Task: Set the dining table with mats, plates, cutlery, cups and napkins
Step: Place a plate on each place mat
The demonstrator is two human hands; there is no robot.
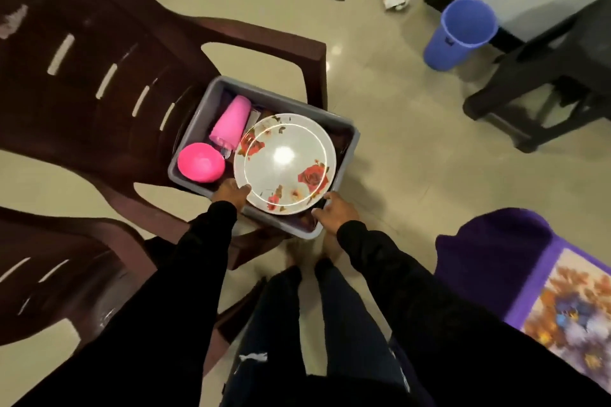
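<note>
So the floral plate point(285, 163) is sitting in the near-right part of a grey tub point(198, 116) that's resting on a brown chair point(99, 76), with a pink cup point(230, 122) and pink bowl point(200, 162) lying to its left. The left hand point(231, 191) is pinching the plate's near-left rim. The right hand point(335, 212) is reaching for the near-right edge, fingers loosely curled, and I can't tell if it's touching. Looks stiff, glossy, probably slippery and breakable, so I'd be gripping opposite rims, thumbs on top.
</note>
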